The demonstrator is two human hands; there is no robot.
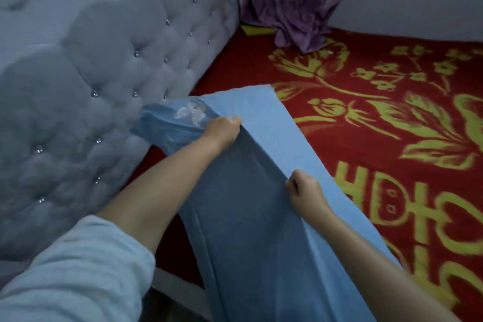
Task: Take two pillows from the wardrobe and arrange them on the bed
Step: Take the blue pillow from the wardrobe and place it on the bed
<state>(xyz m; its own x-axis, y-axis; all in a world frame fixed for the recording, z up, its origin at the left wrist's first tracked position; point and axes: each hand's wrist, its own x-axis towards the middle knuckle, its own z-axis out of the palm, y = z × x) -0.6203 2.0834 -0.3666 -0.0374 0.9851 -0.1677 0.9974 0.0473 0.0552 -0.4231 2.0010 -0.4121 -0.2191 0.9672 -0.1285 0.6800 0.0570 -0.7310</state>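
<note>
A long blue pillow stretches from the lower middle up toward the headboard, lying over the bed's red cover. My left hand grips its upper edge near the far end. My right hand is closed on the same edge, lower and to the right. Behind my left hand, a second blue item with a pale butterfly print leans against the headboard; whether it is a pillow I cannot tell.
The grey tufted headboard with crystal buttons fills the left side. A red bed cover with yellow-green flowers spreads to the right. A purple curtain hangs down onto the bed's far corner, beside a grey wall.
</note>
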